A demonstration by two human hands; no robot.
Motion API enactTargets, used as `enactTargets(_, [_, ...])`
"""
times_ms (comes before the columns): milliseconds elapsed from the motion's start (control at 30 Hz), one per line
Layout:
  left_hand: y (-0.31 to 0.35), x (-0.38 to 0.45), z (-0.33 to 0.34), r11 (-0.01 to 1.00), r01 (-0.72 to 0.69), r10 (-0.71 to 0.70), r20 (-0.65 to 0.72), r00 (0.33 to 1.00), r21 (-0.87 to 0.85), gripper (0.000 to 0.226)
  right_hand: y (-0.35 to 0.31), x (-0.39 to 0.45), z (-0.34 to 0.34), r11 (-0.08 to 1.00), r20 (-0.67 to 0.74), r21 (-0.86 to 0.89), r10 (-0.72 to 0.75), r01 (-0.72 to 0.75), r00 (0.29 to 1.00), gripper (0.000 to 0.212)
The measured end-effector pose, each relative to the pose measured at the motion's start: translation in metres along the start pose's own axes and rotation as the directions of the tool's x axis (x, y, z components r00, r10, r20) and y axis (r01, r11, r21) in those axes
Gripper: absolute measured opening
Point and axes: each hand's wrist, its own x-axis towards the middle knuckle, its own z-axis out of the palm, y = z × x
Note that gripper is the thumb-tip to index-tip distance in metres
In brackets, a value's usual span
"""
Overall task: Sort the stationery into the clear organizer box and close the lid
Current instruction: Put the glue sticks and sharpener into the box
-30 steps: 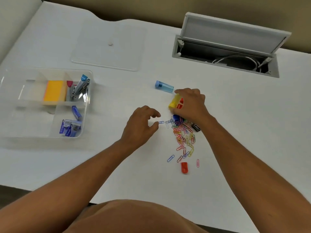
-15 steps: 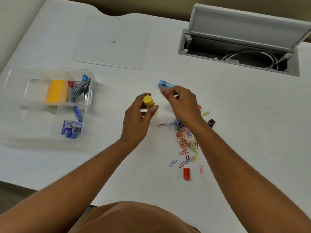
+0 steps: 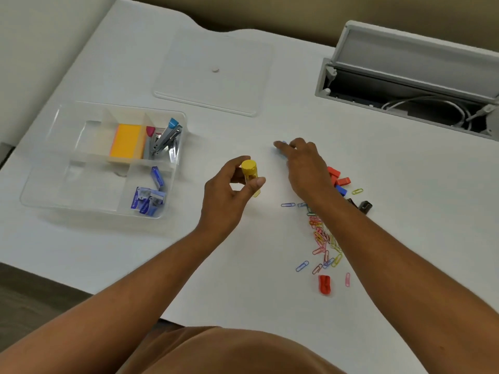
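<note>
The clear organizer box (image 3: 40, 184) sits at the left and holds orange sticky notes (image 3: 128, 140), a stapler (image 3: 164, 139) and blue staple packs (image 3: 148, 198). Its clear lid (image 3: 213, 74) lies flat on the table behind it. My left hand (image 3: 226, 201) is shut on a yellow tube (image 3: 249, 170), held upright above the table. My right hand (image 3: 303, 166) reaches left, its fingers lying over a blue tube (image 3: 283, 143) that is almost fully hidden. Coloured paper clips (image 3: 324, 236) are scattered under my right forearm.
Red binder clips (image 3: 336, 175), a blue clip (image 3: 341, 190) and black clips (image 3: 364, 206) lie right of my right hand. Another red clip (image 3: 324, 284) lies nearer the table's front edge. An open cable hatch (image 3: 405, 76) with white cables is at the back right.
The yellow tube passed from my right hand into my left, which lifted it. My right hand then moved up and left onto the blue tube and now covers it.
</note>
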Motion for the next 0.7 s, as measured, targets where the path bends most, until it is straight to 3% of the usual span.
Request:
enactTargets(100, [0.0,-0.002,-0.024,0.999,-0.027,0.027,-0.02,0.999,-0.021,0.065,-0.016,-0.005,0.001,0.995,0.026,0.09,0.05,-0.052,0.998,0.055])
enactTargets(200, [-0.005,-0.002,-0.056,0.995,-0.074,0.072,-0.035,0.997,-0.061,0.062,-0.047,-0.012,-0.009,0.937,0.026,0.327,0.119,-0.121,0.993,0.047])
enactTargets(333, [-0.022,0.004,-0.112,0.994,-0.087,0.082,-0.067,0.994,-0.066,0.047,-0.12,-0.023,-0.033,0.734,0.015,0.667,0.155,-0.125,0.988,0.048])
enactTargets(533, [-0.054,0.025,-0.223,0.989,-0.149,0.149,-0.117,0.982,0.013,0.039,-0.246,-0.023,-0.048,0.462,0.143,0.867,0.129,-0.187,0.981,0.051])
enactTargets(700, [-0.089,0.048,-0.296,0.926,-0.151,0.162,-0.004,0.987,0.346,0.049,-0.323,-0.005,-0.025,0.578,0.191,0.787,0.107,-0.217,0.976,0.05])
